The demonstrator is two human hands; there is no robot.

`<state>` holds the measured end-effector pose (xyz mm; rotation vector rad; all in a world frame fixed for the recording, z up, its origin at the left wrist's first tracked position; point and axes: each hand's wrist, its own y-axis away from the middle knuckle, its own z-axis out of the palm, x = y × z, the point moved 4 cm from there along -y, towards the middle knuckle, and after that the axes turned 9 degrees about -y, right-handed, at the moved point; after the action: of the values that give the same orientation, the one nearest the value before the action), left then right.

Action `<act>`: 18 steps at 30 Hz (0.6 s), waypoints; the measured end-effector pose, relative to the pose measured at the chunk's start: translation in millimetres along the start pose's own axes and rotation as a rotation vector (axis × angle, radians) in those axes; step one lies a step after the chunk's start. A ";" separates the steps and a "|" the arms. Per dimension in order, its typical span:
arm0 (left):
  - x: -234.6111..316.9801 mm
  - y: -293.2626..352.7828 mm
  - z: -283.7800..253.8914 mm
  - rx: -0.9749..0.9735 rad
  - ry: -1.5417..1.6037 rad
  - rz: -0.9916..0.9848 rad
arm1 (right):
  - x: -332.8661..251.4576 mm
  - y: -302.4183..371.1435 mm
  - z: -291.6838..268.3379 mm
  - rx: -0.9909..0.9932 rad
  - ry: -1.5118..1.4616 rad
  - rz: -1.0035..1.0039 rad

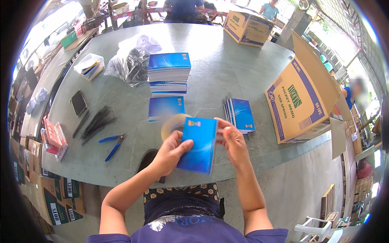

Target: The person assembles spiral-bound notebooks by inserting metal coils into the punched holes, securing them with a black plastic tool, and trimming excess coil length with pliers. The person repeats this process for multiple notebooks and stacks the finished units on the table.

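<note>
A blue memo pad [197, 141] is held tilted above the near table edge. My left hand [172, 152] grips its left side, thumb on the cover. At its right edge is my right hand [232, 141], fingers bent together by the upper corner; what they pinch is hidden. Beneath the pad, a roll of clear tape [167, 128] is partly covered. Just beyond stand a tall stack of blue pads [169, 67] and a lower stack [165, 106]. To the right lie spiral-bound blue pads [244, 114], their wire coils along the left side.
Blue-handled pliers [112, 146], loose black wire coils [97, 123], a phone [78, 103] and red packs [54, 137] lie left. Behind them are a white container [90, 67] and plastic bag [133, 60]. An open carton [298, 99] stands right, another carton [248, 27] at back; people are beyond.
</note>
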<state>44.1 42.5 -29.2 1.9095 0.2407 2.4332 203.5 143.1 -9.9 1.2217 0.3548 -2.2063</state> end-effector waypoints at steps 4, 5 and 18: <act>6.3 -22.6 19.5 0.002 -0.122 0.006 | 6.1 13.7 -25.1 0.147 0.337 0.035; 8.3 -24.6 21.8 -0.007 -0.169 0.039 | -4.7 9.3 -32.3 0.221 0.402 -0.096; 27.1 -9.5 -68.0 0.311 -0.737 0.239 | -63.9 -53.9 -176.8 0.555 1.106 -0.247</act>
<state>-28.9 48.7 -20.1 2.9522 0.3826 1.6825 317.3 295.5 -55.1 2.7834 0.3140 -1.6194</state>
